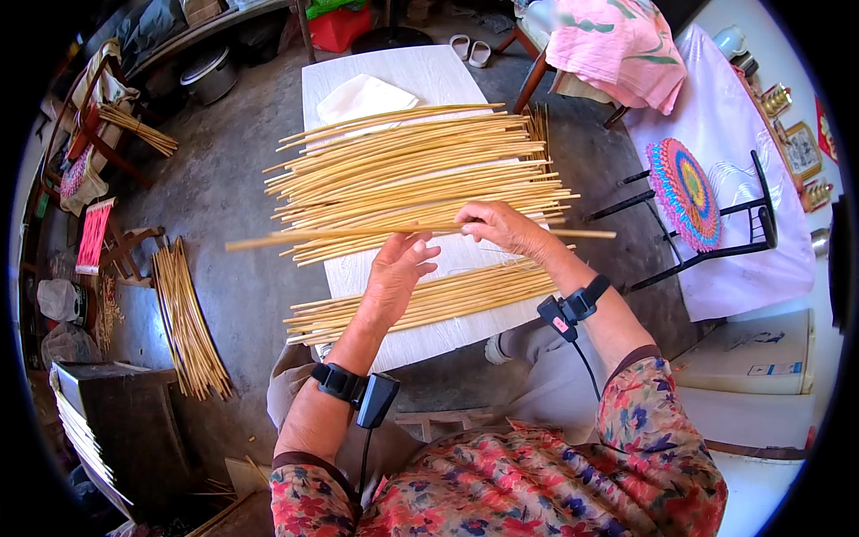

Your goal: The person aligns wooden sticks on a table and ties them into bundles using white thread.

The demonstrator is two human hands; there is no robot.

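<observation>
A long, thin peeled wooden or cane stick (322, 233) is raised above a row of similar sticks, its left end blurred. My right hand (503, 227) has curled fingers closed around it near the middle. Against the same stick, further left, are the upper fingers of my left hand (399, 268); the other fingers are loosely bent and apart, and its grip is not clear. Under and beyond my hands, many sticks (409, 161) lie side by side across a white wood-grain table (396, 60). A separate bundle of sticks (429, 302) lies nearer to me.
A white cloth or sheet (366, 97) lies at the table's far end. Thin pale strands (523, 262) rest by the near bundle. More sticks (188, 322) are on the floor at left. A black metal chair (671, 201) with a colourful round cover stands at right.
</observation>
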